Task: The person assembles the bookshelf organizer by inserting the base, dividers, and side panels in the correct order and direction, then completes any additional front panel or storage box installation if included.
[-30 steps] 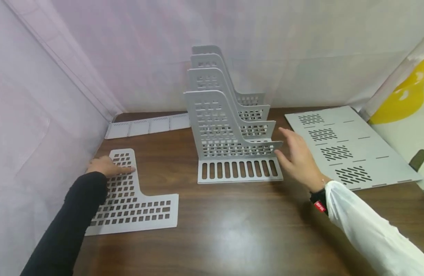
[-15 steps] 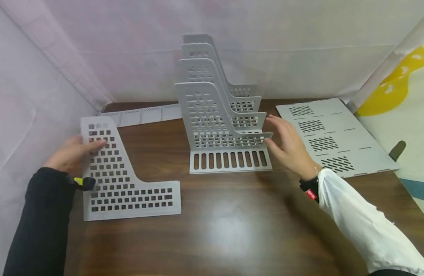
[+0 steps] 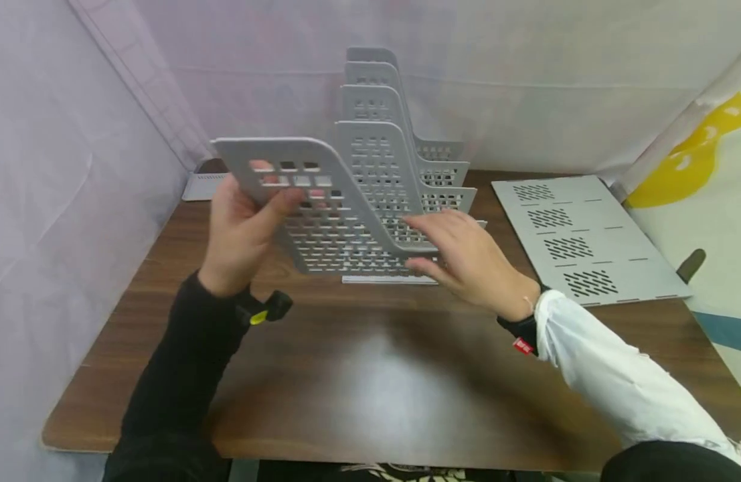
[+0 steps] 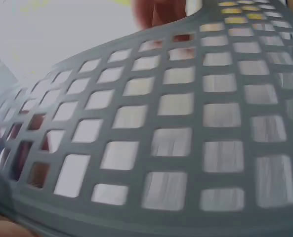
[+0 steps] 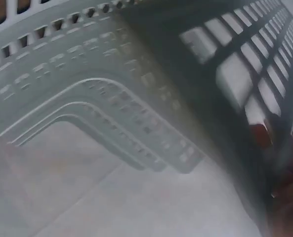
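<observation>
My left hand holds a grey perforated side panel upright by its tall end, thumb on the near face and fingers behind. The panel stands in front of the rack of several similar upright panels and hides most of the slotted base. At the panel's low end is my right hand, thumb and fingers spread around that edge; whether they touch it I cannot tell. In the left wrist view the held panel fills the frame; the right wrist view shows it beside the rack panels.
A flat grey sheet with slots lies at the right of the brown table. At the back left, part of a flat grey strip shows. White curtains hang behind and at the left.
My left hand has lifted the panel off the left of the table and carried it right, in front of the rack. My right hand has moved slightly left to the panel's low end.
</observation>
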`<state>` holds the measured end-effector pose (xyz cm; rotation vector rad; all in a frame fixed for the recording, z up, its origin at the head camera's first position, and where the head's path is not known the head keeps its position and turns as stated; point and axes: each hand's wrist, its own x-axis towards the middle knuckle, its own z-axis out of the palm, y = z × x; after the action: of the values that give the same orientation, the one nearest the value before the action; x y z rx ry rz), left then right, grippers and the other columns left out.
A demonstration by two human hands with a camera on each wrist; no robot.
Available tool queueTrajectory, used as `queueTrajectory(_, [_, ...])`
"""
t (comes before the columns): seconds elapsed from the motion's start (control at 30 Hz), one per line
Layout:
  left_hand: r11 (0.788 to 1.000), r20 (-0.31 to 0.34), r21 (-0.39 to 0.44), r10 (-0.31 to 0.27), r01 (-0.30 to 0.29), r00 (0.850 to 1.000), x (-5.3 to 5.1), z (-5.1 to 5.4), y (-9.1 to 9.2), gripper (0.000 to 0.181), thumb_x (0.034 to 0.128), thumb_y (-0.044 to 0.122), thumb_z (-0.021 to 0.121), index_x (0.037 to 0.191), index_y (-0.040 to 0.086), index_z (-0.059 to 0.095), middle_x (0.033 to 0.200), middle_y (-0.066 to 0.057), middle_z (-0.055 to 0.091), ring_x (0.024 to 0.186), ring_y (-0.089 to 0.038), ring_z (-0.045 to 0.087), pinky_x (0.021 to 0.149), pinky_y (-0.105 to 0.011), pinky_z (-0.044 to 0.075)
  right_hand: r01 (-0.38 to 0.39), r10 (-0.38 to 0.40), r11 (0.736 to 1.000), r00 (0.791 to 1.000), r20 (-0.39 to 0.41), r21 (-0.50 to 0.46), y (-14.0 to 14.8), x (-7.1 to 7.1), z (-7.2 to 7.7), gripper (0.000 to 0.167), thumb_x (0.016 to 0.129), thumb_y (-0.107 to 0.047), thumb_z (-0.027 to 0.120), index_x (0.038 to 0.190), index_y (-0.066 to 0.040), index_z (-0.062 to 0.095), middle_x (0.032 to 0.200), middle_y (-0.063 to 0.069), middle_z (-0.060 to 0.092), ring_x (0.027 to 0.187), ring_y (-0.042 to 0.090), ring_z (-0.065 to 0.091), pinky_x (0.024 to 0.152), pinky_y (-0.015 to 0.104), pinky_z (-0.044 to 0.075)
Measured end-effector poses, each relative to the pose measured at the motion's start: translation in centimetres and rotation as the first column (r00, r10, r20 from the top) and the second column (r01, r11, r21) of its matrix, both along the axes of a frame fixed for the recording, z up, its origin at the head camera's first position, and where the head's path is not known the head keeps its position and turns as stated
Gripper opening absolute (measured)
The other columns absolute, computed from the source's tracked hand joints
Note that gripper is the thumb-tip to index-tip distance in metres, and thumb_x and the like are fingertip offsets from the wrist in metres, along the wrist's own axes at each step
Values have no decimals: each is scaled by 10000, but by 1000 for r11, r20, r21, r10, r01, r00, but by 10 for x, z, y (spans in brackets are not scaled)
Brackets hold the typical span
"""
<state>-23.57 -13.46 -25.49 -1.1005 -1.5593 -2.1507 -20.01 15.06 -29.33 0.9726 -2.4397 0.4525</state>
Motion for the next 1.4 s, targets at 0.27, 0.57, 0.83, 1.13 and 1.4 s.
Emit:
queueTrajectory(0.27, [905,-60,-414,79,-97,995,-17,-25,57,281,900,34,614,1149,-5,489,1014,-75,678,886,-142,654,754,-298,555,133,-106,989,941,320,-62,44,-24,3,316,933,-134,587,1242,-68,604,1052,138,724,861,245,714,738,394,567])
queueTrajectory(0.57, [73,-189,-979,29,-191,982,-36,-108,-2,477,907,345,629,1292,74,559,1321,-155,584,1219,-326,556,1007,-500,449,332,-337,941,894,294,67,187,6,-28,196,923,-61,590,1101,8,635,934,196,727,752,44,634,605,324,527])
queueTrajectory(0.83, [-77,-202,-976,-20,-203,979,-63,-139,-4,601,895,352,644,1401,82,466,1450,-194,452,1296,-375,481,1023,-541,422,369,-348,930,884,312,-7,210,13,-35,72,899,-39,618,949,2,649,875,172,720,764,-145,491,559,174,422])
queueTrajectory(1.13, [-134,-289,-946,-73,-297,955,-70,-149,7,624,890,430,621,1355,29,513,1443,-219,448,1300,-375,474,1052,-498,412,389,-368,921,858,357,15,223,9,-43,127,927,-83,592,995,0,660,905,163,727,816,-186,494,632,160,462])
queueTrajectory(1.4, [-81,-335,-936,-101,-343,937,-75,-155,7,546,899,424,606,1322,80,567,1404,-220,496,1253,-374,509,1001,-488,456,326,-336,942,894,298,84,236,6,-47,115,787,-65,741,887,-107,704,822,38,734,760,-122,540,637,187,476])
